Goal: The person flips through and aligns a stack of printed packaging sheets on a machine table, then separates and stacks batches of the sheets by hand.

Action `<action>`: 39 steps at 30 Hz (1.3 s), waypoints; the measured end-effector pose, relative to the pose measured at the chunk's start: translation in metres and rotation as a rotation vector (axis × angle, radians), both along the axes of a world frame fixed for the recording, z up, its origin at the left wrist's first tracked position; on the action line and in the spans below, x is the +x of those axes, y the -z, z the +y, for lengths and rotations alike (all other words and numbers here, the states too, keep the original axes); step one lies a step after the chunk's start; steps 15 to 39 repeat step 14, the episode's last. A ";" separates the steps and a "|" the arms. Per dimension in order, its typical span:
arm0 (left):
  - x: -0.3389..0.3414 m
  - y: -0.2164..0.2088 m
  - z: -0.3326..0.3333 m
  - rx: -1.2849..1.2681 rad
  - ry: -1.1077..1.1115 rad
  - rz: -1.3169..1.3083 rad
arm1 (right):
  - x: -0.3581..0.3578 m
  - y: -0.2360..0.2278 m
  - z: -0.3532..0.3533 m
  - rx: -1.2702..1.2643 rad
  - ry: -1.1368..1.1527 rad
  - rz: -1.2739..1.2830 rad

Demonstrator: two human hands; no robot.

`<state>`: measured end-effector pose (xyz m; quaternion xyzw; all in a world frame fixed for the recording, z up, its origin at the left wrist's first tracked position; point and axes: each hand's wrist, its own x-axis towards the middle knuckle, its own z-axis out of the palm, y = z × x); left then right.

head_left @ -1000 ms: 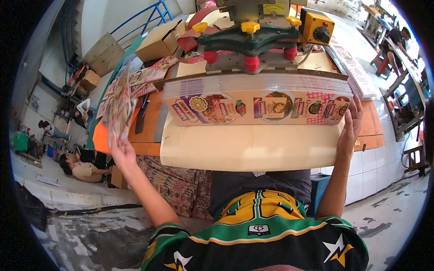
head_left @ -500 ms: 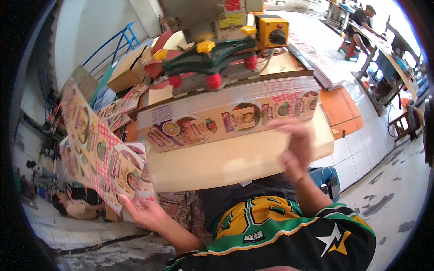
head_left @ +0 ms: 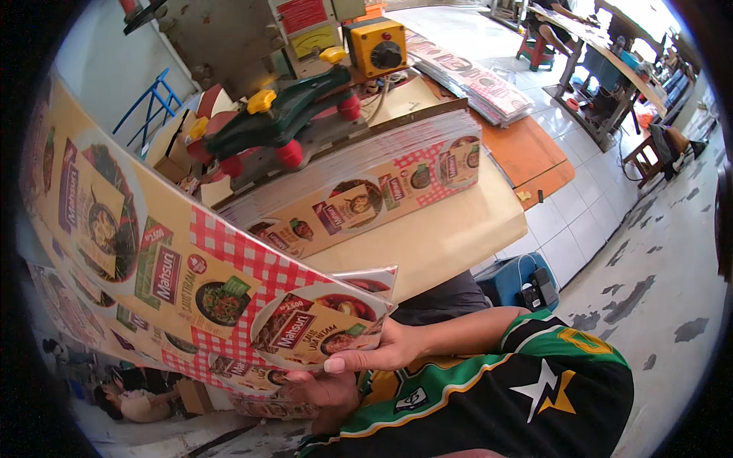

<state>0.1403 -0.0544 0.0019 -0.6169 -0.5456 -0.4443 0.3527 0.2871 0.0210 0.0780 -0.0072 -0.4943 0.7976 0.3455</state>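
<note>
A large glossy printed sheet (head_left: 172,263) with food pictures and red checks spans the left side, bowed and tilted up toward the far left. At its near right corner my right hand (head_left: 385,343) grips it, thumb on the printed face and fingers behind. Just below, my left hand (head_left: 328,391) is closed on the lower edge, its fingers partly hidden. More than one layer shows along that edge. Beyond stands a thick stack of matching sheets (head_left: 366,187), upright on edge on the pale work surface (head_left: 427,244), against a metal bar of the machine.
A machine with a dark green clamp (head_left: 282,118), yellow knobs and red feet rises behind the stack. Beside it sits a yellow control box (head_left: 376,47). More printed sheets (head_left: 473,76) lie at the back right. A blue bin (head_left: 515,278) stands right of my lap. Other people sit farther off.
My right hand has come from above the work surface to the sheet's corner and taken hold. The sheet has come nearer and to the right with my left hand. My view has turned.
</note>
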 end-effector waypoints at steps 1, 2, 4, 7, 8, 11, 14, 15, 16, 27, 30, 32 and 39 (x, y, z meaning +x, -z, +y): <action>0.000 0.002 -0.001 0.003 0.013 -0.003 | 0.005 -0.002 0.004 0.057 -0.023 -0.028; -0.001 0.003 -0.002 -0.084 0.138 -0.063 | 0.011 -0.003 0.008 0.114 -0.040 -0.055; -0.005 0.004 -0.004 -0.170 0.282 -0.121 | 0.021 -0.004 0.019 0.254 0.058 -0.069; -0.007 0.021 -0.012 -0.105 -0.067 0.127 | 0.031 -0.008 0.022 0.044 -0.013 0.024; -0.008 0.045 -0.015 -0.131 0.409 -0.517 | 0.029 -0.008 0.017 0.045 -0.007 0.024; -0.011 0.069 -0.007 -0.143 0.864 -1.200 | 0.022 -0.003 0.009 -0.198 0.113 -0.009; 0.000 0.056 0.001 -0.129 0.928 -1.465 | 0.024 0.000 0.018 -0.169 0.132 -0.003; 0.000 0.056 0.001 -0.129 0.928 -1.465 | 0.024 0.000 0.018 -0.169 0.132 -0.003; 0.000 0.056 0.001 -0.129 0.928 -1.465 | 0.024 0.000 0.018 -0.169 0.132 -0.003; 0.000 0.056 0.001 -0.129 0.928 -1.465 | 0.024 0.000 0.018 -0.169 0.132 -0.003; 0.000 0.056 0.001 -0.129 0.928 -1.465 | 0.024 0.000 0.018 -0.169 0.132 -0.003; 0.000 0.056 0.001 -0.129 0.928 -1.465 | 0.024 0.000 0.018 -0.169 0.132 -0.003; 0.000 0.056 0.001 -0.129 0.928 -1.465 | 0.024 0.000 0.018 -0.169 0.132 -0.003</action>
